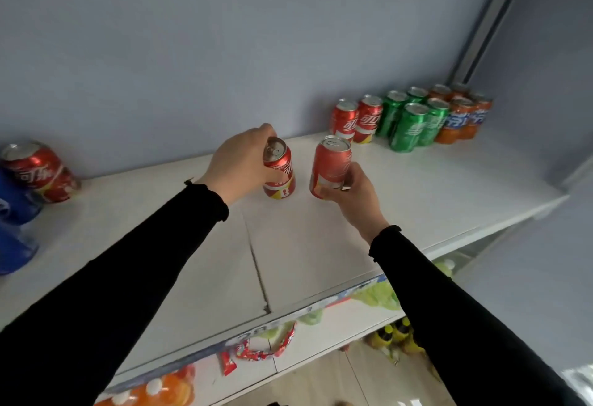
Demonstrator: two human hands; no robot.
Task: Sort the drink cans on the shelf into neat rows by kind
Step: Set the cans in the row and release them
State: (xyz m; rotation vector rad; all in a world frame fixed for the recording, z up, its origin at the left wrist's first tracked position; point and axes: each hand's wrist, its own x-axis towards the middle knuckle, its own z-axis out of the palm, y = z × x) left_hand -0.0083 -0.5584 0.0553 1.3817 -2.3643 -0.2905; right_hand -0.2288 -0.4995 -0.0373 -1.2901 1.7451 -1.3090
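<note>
On the white shelf (192, 238) my left hand (240, 161) grips a red cola can (279, 169) from the side, tilted, its base near the shelf. My right hand (354, 195) holds a second red cola can (332, 165) by its lower part, just right of the first. At the back right stand two red cola cans (356, 118), then several green cans (414, 120), then several orange cans (462, 113), grouped by kind. Another red cola can (41, 171) stands at the far left.
Blue cans (16, 213) crowd the shelf's left edge. The wall runs close behind the cans. A seam (256, 264) crosses the shelf top. Lower shelves hold orange bottles (160, 389), snack packets (256, 351) and yellow bottles (398, 335).
</note>
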